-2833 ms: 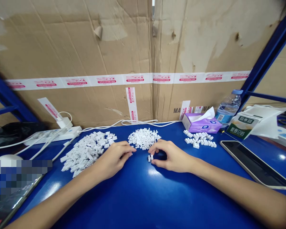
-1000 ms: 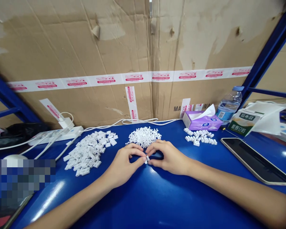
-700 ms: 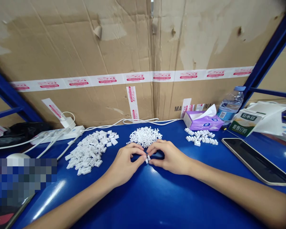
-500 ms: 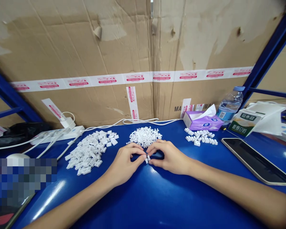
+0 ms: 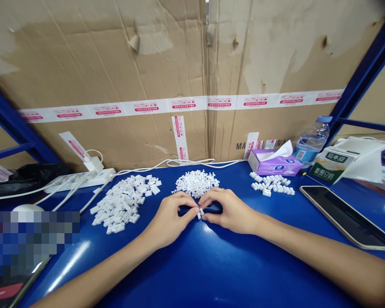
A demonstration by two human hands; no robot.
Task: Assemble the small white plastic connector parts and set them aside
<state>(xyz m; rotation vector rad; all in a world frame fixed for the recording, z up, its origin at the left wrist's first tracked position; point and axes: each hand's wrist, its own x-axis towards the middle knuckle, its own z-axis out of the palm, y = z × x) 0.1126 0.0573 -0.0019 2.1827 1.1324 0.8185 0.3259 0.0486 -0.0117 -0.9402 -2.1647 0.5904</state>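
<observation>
My left hand (image 5: 175,217) and my right hand (image 5: 228,211) meet over the blue table, fingertips almost touching. Pinched between them is a small white plastic piece (image 5: 199,215); its exact kind is too small to make out, and the fingers partly cover it. Just beyond my fingertips lies a heap of tiny white plastic parts (image 5: 196,182). To the left spreads a larger pile of flat white plastic blocks (image 5: 119,205). A smaller group of white pieces (image 5: 272,185) sits on the right, apart from my right hand.
A purple tissue pack (image 5: 274,162), a water bottle (image 5: 312,141) and a green-and-white carton (image 5: 333,164) stand at the back right, with a phone (image 5: 348,218) before them. A power strip (image 5: 83,179) with white cables lies back left. Cardboard (image 5: 141,77) walls the back.
The view has shifted slightly, so everything appears a little further right. Both hands keep the same pinch on the small white piece, with barely any finger movement.
</observation>
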